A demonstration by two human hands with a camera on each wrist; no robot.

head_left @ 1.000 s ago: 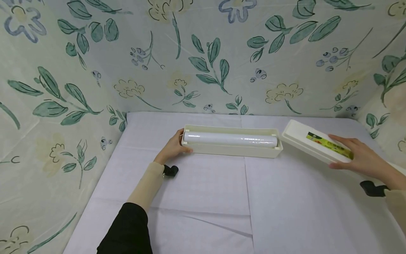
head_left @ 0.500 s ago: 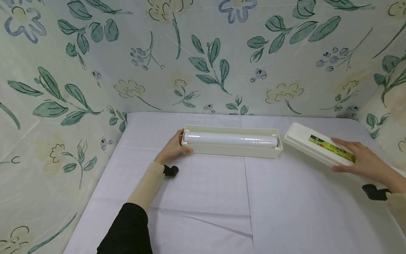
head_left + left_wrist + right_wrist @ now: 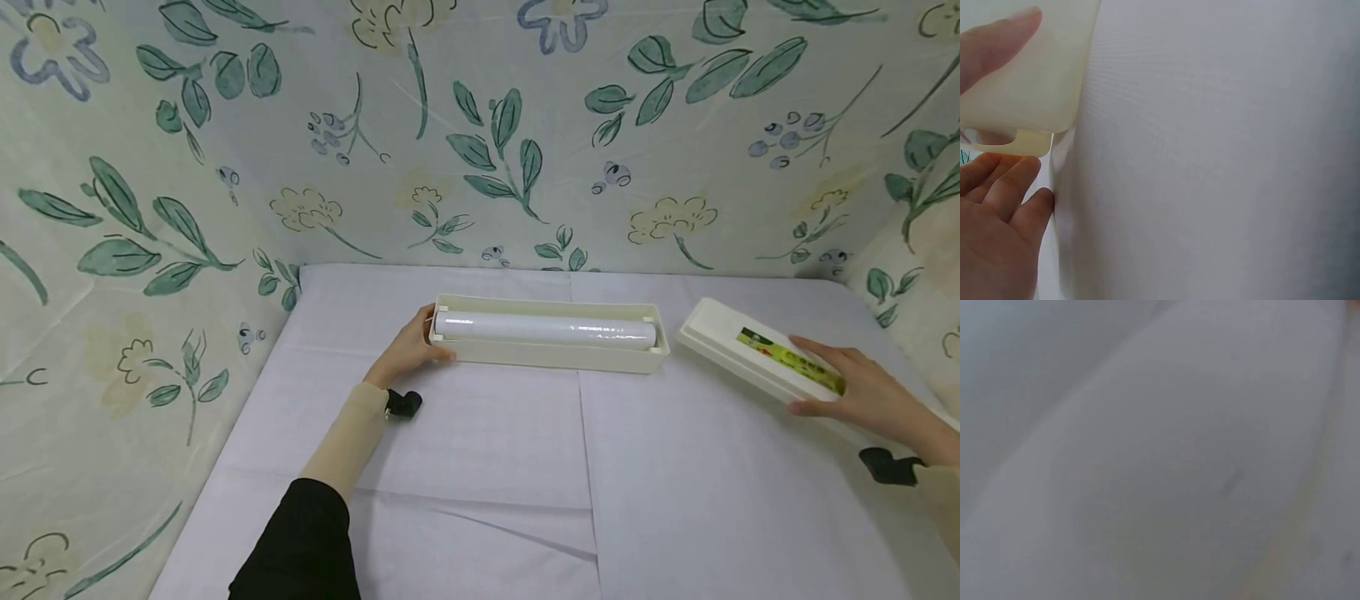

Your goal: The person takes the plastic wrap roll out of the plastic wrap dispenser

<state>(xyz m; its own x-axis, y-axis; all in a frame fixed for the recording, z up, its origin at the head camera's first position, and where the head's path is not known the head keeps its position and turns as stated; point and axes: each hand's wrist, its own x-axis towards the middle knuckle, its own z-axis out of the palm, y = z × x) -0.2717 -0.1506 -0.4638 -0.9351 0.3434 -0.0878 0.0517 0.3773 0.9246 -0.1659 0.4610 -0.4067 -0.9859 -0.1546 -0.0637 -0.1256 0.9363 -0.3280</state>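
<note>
A long cream box point(image 3: 555, 357) lies across the table, its top off, with a shiny roll of plastic wrap point(image 3: 543, 327) inside. At its left end my left hand point(image 3: 405, 346) grips the box, thumb on the front wall and fingers at the end. The left wrist view shows that thumb point(image 3: 997, 47) against the box wall point(image 3: 1029, 94). To the right, my right hand point(image 3: 862, 392) holds the white lid point(image 3: 712, 329), with a yellow-green label point(image 3: 791, 360), thumb and fingers on opposite long sides. The lid slants down toward the right, apart from the box. A blurred pale surface fills the right wrist view.
A white cloth point(image 3: 480, 467) with fold creases covers the table. Behind it and to the left hangs floral fabric point(image 3: 480, 208), meeting the table's far edge. More of this fabric stands at the right edge.
My right hand has moved slightly right and toward me with the lid, widening the gap from the box. The left hand and the box have stayed still.
</note>
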